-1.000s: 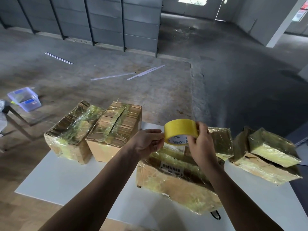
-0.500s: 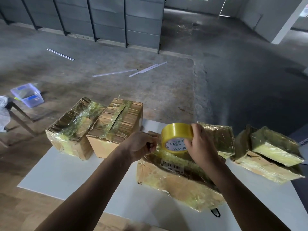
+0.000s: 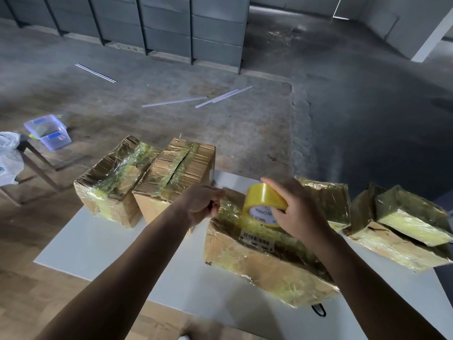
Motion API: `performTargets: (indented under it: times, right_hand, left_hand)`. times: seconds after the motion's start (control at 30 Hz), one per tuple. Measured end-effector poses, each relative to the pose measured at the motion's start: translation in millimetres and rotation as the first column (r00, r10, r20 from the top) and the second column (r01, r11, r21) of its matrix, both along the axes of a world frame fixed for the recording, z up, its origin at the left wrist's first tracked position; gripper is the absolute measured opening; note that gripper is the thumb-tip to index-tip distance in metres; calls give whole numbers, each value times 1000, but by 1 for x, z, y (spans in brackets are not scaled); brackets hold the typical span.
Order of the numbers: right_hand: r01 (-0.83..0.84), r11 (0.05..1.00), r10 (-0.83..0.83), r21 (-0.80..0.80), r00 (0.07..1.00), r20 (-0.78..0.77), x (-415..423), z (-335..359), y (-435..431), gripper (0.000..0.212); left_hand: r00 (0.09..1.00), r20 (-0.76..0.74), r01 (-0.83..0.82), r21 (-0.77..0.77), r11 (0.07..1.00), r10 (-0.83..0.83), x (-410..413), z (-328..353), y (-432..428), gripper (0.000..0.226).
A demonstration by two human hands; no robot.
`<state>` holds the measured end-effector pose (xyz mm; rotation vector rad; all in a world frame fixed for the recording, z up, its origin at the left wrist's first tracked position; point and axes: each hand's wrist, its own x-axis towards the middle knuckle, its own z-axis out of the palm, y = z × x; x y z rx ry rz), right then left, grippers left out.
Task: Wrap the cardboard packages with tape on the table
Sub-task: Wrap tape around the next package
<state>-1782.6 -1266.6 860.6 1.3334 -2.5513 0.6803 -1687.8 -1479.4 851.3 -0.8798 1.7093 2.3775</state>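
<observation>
Your right hand (image 3: 297, 214) grips the tape (image 3: 266, 203), its core printed "MADE IN CHINA", on edge atop the near box (image 3: 264, 263) at 6 o'clock on the worktop (image 3: 110, 244). Your left hand (image 3: 203, 204) pinches the tape's free end at that box's 10 o'clock corner. A barcode label (image 3: 257, 240) lies just below the roll, its digits unreadable. Left boxes (image 3: 137, 182) stand at 10 o'clock, right boxes (image 3: 382, 224) at 3, and a tub (image 3: 47, 131) sits on the floor beyond.

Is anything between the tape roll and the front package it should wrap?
Nothing visible. The right hand holds the tape roll close over the front package; the left hand pinches the tape end at the package's far left corner.
</observation>
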Motion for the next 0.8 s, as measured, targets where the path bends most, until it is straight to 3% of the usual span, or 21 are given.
performTargets:
  times: [0.23, 0.33, 0.43, 0.5, 0.63, 0.8]
  right_hand:
    - [48, 944, -6, 327, 992, -127, 14, 21, -7, 71]
    - [30, 890, -22, 455, 1000, -22, 11, 32, -10, 70]
    - [-51, 949, -32, 312, 966, 256, 2, 29, -6, 71]
    - [-69, 978, -6, 197, 933, 359, 0, 23, -2, 65]
    - [-111, 956, 16, 272, 944, 330, 6, 16, -2, 57]
    - [-78, 956, -14, 281, 950, 313, 5, 17, 0, 55]
  left_hand:
    - [1000, -24, -20, -157, 987, 16, 16, -1, -27, 22]
    - [998, -12, -63, -194, 979, 62, 14, 0, -31, 28]
    - [990, 64, -112, -196, 974, 127, 15, -10, -34, 31]
    - [977, 131, -151, -128, 980, 168, 19, -22, -35, 29]
    - [965, 171, -188, -77, 979, 198, 23, -34, -22, 15]
    - [971, 125, -181, -162, 970, 202, 26, -30, -22, 14]
